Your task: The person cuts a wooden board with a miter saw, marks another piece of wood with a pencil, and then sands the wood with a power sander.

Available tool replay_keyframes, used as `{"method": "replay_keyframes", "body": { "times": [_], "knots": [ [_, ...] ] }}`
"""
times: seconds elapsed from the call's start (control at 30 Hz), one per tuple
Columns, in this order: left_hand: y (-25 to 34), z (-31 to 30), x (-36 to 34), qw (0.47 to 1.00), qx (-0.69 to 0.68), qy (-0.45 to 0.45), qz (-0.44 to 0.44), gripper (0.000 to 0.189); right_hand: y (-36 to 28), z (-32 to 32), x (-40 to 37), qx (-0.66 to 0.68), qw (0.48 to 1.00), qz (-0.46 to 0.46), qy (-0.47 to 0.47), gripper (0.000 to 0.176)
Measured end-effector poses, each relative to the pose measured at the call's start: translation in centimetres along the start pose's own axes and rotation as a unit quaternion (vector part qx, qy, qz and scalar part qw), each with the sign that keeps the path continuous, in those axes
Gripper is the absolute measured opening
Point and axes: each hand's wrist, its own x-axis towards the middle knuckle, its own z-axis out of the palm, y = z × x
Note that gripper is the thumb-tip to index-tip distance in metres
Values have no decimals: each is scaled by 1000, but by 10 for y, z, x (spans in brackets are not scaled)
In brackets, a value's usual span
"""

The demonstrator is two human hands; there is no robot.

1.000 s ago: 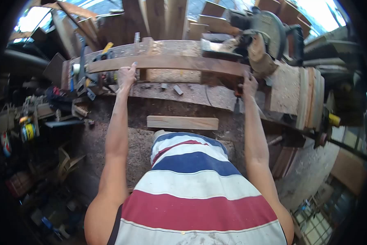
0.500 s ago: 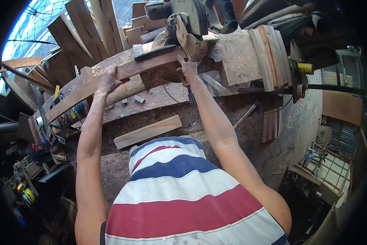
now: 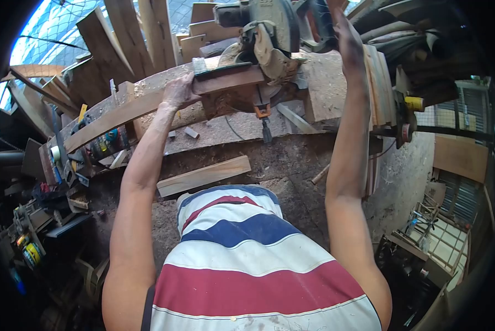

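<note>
A long wooden board [image 3: 120, 113] lies along the bench, its right end under the miter saw [image 3: 264, 33]. My left hand [image 3: 179, 91] is closed over this board, a little left of the saw blade guard [image 3: 269, 52]. Up at the right, my right hand [image 3: 349, 41] is beside the saw's black handle [image 3: 317, 27]. Its fingers look stretched out, somewhat blurred, and hold nothing that I can see. Below the saw table sticks out an orange and black clamp handle [image 3: 264, 118].
A short plank [image 3: 203, 175] lies on the lower ledge in front of me. Small offcuts [image 3: 191, 132] and sawdust are on the bench. Several boards [image 3: 123, 38] lean at the back left, and stacked strips [image 3: 378, 94] stand right of the saw. A yellow spool [image 3: 414, 103] is at the far right.
My right hand has left the board near the blade and moved up and right to the saw handle. My left hand has shifted right, closer to the saw, still on the board.
</note>
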Motion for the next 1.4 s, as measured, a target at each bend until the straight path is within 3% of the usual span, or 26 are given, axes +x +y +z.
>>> {"method": "replay_keyframes", "body": {
  "times": [0.03, 0.07, 0.1, 0.2, 0.3, 0.33, 0.37, 0.57, 0.63, 1.0, 1.1, 1.2, 1.3, 1.4],
  "knots": [
    [-5, 5, 4, 1000, -25, -13, -5, 94, -18, 14, 17, -54, 995, -58, -55, 53],
    [-6, 8, -2, 997, -3, 56, 43, 96, -18, 33, 41, -219, 975, -47, -10, 66],
    [0, 2, -3, 998, -12, 46, 42, 97, -16, 45, 64, -376, 925, -30, 36, 80],
    [5, -17, -11, 999, -28, 23, 24, 101, -5, 55, 93, -415, 908, -23, 51, 86],
    [6, -22, -11, 1000, -16, -15, 2, 101, -54, 35, 64, -383, 912, 10, -147, 94],
    [8, -23, -11, 1000, -17, -21, -5, 100, -15, 51, 65, -329, 944, 5, -8, 54],
    [10, -25, -10, 999, -17, -25, -14, 100, -12, 49, 56, -297, 955, -11, 1, 52],
    [-5, -1, -12, 997, -20, 67, 39, 89, 14, 37, -28, -126, 989, 68, 34, 57],
    [-3, -3, -13, 997, -30, 69, 35, 87, 33, 35, -48, -106, 993, 24, 43, 66],
    [5, -16, -15, 998, -44, 48, 20, 84, 53, 38, -79, -105, 990, 1, 90, 59],
    [5, -16, -15, 998, -44, 46, 17, 85, 52, 41, -80, -125, 987, -1, 97, 65],
    [5, -17, -16, 998, -45, 37, 15, 87, 40, 37, -75, -33, 991, 104, 82, 73],
    [5, -19, -15, 999, -49, 18, 2, 97, 37, 33, -66, -32, 988, 141, 48, 76],
    [6, -17, -12, 999, -50, 10, -8, 98, 28, 29, -46, -25, 978, 202, 39, 69]
  ]
}}
